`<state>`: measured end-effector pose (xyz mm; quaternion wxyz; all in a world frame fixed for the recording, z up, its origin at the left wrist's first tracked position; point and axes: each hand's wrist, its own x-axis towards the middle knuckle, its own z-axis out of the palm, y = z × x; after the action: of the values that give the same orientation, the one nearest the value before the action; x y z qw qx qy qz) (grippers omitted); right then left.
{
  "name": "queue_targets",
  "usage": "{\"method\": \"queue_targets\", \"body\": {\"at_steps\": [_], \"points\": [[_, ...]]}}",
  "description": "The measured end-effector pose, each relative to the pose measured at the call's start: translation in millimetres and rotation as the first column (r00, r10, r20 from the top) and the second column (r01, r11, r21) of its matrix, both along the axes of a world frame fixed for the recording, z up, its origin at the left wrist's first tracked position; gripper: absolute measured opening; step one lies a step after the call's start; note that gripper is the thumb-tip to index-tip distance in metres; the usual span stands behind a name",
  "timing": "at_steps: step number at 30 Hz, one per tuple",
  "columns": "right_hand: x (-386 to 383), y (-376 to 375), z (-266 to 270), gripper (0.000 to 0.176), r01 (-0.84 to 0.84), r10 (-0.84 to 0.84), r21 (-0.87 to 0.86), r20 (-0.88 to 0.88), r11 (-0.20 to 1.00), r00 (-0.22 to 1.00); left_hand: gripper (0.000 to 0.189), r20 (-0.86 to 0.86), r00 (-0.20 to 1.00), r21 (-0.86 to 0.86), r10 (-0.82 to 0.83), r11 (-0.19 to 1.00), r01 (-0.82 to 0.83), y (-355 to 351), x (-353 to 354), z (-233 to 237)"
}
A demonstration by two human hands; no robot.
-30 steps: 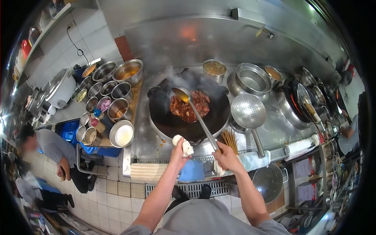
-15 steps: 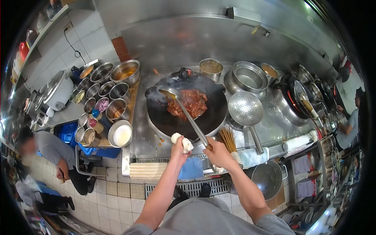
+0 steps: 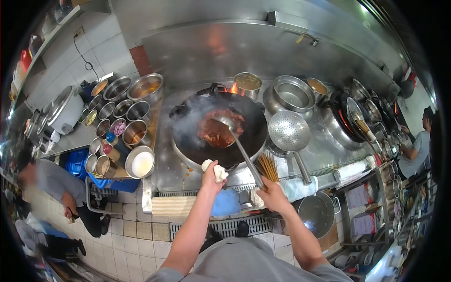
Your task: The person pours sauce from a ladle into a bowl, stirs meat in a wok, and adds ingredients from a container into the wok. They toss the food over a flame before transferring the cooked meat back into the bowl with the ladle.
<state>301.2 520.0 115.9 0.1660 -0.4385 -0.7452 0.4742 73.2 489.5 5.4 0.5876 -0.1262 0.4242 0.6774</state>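
Note:
A dark wok (image 3: 188, 141) sits on the stove with reddish-brown food (image 3: 213, 134) in its middle and smoke above its left side. My right hand (image 3: 272, 195) is wrapped round the handle end of a long metal ladle (image 3: 244, 155), whose bowl rests in the food. At the wok's near rim, my left hand (image 3: 212, 178) is closed on a bunched white cloth (image 3: 219, 173). The wok's near edge is partly hidden behind this cloth and hand.
A perforated strainer (image 3: 289, 130) lies right of the wok, beside a bamboo brush (image 3: 268, 165). Metal bowls and a white-filled bowl (image 3: 142, 163) stand left. Flame (image 3: 234, 88) shows behind the wok. Other people are at far left and far right.
The ladle bowl has moved down and right into the food, and my right hand has shifted right and lower. Flame now shows behind the wok. The whole view has shifted slightly.

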Motion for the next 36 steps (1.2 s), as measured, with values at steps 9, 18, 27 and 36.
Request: {"method": "queue_targets", "body": {"at_steps": [9, 18, 27, 36], "points": [[83, -41, 112, 0.051, -0.125, 0.179, -0.387, 0.106, 0.913, 0.978, 0.008, 0.024, 0.999, 0.007, -0.039, 0.999, 0.039, -45, 38, 42], [40, -16, 34, 0.052, -0.147, 0.120, 0.121, 0.208, 0.982, 0.971, 0.011, -0.039, 0.998, 0.014, 0.057, 0.998, -0.056, -63, 48, 0], [74, -36, 98, 0.057, -0.070, 0.098, -0.409, 0.048, 0.910, 0.994, 0.008, -0.030, 0.999, -0.025, 0.018, 1.000, -0.019, -65, 43, 33], [52, -11, 41, 0.039, -0.207, 0.197, 0.028, 0.212, 0.978, 0.957, 0.012, -0.057, 0.997, 0.067, -0.043, 0.997, 0.046, -43, 37, -2]]}}
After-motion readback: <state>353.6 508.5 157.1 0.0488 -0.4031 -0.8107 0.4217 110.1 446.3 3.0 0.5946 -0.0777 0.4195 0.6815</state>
